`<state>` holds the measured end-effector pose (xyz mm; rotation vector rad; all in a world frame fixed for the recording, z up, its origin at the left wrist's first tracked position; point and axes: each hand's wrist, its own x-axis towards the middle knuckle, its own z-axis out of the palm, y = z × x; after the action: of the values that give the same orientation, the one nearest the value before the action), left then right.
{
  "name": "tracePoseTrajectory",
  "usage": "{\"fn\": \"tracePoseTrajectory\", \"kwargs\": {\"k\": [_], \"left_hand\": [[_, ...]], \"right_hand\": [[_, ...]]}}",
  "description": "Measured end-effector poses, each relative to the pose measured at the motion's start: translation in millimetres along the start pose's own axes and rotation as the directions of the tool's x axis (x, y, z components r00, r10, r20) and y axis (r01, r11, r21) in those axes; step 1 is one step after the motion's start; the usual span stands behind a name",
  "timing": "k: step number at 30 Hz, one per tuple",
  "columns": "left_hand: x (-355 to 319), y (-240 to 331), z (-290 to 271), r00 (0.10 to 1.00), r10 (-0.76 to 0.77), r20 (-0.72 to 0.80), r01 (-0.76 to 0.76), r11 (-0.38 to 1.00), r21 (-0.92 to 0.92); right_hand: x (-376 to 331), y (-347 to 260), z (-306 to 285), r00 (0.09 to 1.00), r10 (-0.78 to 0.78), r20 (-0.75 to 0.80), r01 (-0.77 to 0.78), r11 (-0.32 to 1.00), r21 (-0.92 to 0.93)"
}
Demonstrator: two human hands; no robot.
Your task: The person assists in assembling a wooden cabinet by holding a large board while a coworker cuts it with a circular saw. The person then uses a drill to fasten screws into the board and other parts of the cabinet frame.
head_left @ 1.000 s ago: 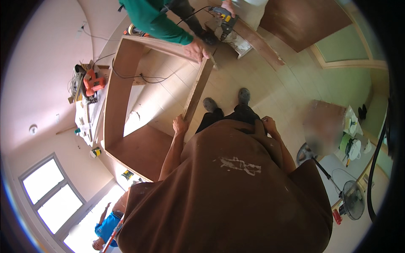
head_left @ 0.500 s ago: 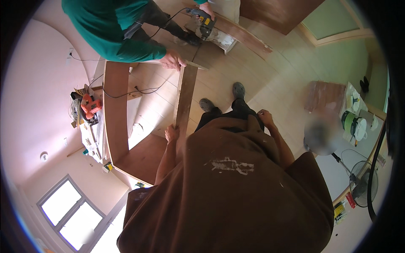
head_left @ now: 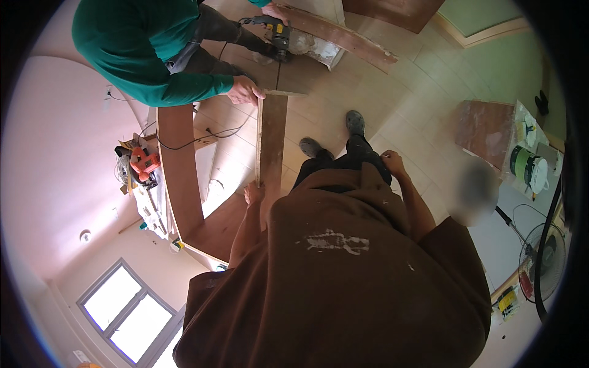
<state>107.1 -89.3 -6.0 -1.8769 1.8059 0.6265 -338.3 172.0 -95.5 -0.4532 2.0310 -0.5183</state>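
Pale floor (head_left: 328,113), left hand (head_left: 253,194) on frame (head_left: 272,138)

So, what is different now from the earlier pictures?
Since the first picture, the co-worker and board appear further left, partly because the view turned. The blue-shirted person is out of view. No grip visibly changed: the left hand still grips the board; the right hand stays by the apron.

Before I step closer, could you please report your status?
Left hand gripping brown wooden frame; right hand beside dark trousers; co-worker's green-sleeved hand on frame's far corner; thin black cable crossing frame's opening.
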Motion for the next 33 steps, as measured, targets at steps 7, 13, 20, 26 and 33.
{"fn": "tracePoseTrajectory", "kwargs": {"k": [7,13,20,26,33], "left_hand": [[-1.5,5.1,-2.3,0.998,-0.055,0.019,0.055,0.998,0.002],[1.8,1.5,0.6,0.999,-0.047,0.02,0.047,0.999,0.028],[-1.7,8.8,-5.6,0.996,-0.085,0.022,0.084,0.995,0.045],[-1.6,6.4,-4.3,0.997,-0.07,0.017,0.069,0.996,0.054],[-2.0,6.3,-5.5,0.997,-0.073,0.03,0.072,0.997,0.033]], "right_hand": [[2.8,3.1,-7.8,1.0,-0.015,0.0,0.015,1.0,-0.017],[7.5,3.7,-11.4,1.0,-0.021,0.009,0.021,0.999,-0.027],[7.4,2.0,-13.9,0.998,-0.062,-0.005,0.061,0.998,-0.027],[9.9,-0.8,-14.8,0.999,-0.047,0.011,0.047,0.999,-0.023],[12.7,-2.6,-9.8,0.999,-0.051,-0.011,0.05,0.999,-0.02]]}}
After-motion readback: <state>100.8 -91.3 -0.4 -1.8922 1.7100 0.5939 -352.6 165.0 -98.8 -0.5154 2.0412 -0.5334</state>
